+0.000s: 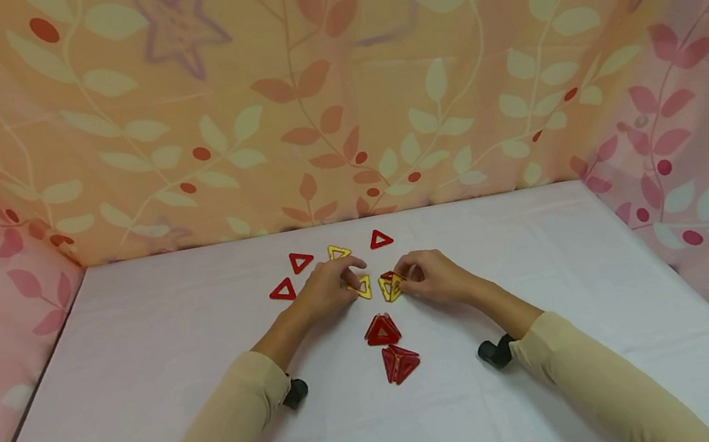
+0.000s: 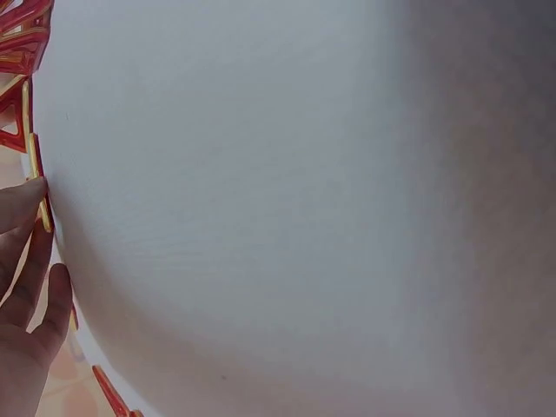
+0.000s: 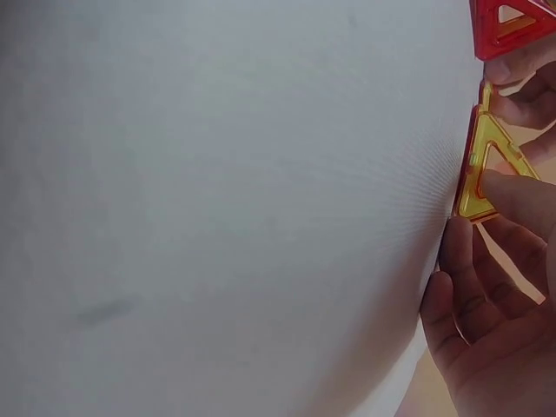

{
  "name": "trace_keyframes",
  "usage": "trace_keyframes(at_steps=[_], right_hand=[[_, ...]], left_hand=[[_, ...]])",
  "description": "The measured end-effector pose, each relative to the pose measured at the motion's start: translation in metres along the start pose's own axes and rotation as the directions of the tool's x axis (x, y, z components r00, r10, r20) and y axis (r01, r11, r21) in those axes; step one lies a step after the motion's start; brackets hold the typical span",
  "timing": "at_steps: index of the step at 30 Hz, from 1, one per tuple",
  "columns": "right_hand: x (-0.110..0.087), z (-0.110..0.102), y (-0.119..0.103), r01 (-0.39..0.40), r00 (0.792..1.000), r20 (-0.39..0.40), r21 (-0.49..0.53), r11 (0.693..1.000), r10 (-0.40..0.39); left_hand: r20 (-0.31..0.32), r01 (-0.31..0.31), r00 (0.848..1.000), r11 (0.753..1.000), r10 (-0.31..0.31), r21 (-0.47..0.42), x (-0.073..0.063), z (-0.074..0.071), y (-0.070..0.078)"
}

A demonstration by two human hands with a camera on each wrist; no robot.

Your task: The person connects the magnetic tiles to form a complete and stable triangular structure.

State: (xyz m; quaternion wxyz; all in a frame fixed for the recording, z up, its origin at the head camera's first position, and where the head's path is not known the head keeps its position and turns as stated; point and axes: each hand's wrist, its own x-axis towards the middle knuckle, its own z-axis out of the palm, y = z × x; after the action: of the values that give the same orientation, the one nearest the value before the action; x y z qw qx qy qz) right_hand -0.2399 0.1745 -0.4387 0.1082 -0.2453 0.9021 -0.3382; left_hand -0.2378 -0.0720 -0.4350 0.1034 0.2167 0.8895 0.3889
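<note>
Close by the right end of a yellow triangle tile, my left hand pinches its edge with thumb and fingers. The left wrist view shows this tile edge-on, low at the cloth, beside the fingertips. My right hand grips another yellow triangle tile, tilted up, its thumb across the open middle. That tile leans together with a yellow and a red piece in the head view. Nearer the body stand two red pyramids of joined triangle tiles, one behind the other.
Loose red triangle tiles lie beyond the hands: two at the left and one at the back. A yellow triangle tile lies behind the left hand. White cloth covers the table, and patterned curtains surround it.
</note>
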Motion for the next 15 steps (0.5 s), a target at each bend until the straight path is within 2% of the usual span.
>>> trace_keyframes(at_steps=[8, 15], right_hand=[[0.0017, 0.002, 0.0006, -0.02, 1.0, -0.004, -0.005, 1.0, 0.019], [0.0025, 0.0024, 0.0014, -0.006, 1.0, -0.005, -0.007, 1.0, 0.006]], left_hand=[[0.003, 0.0, 1.0, 1.0, 0.0, 0.014, 0.0, -0.0001, 0.0008], [0.008, 0.002, 1.0, 1.0, -0.003, 0.014, 0.0, 0.0011, -0.0002]])
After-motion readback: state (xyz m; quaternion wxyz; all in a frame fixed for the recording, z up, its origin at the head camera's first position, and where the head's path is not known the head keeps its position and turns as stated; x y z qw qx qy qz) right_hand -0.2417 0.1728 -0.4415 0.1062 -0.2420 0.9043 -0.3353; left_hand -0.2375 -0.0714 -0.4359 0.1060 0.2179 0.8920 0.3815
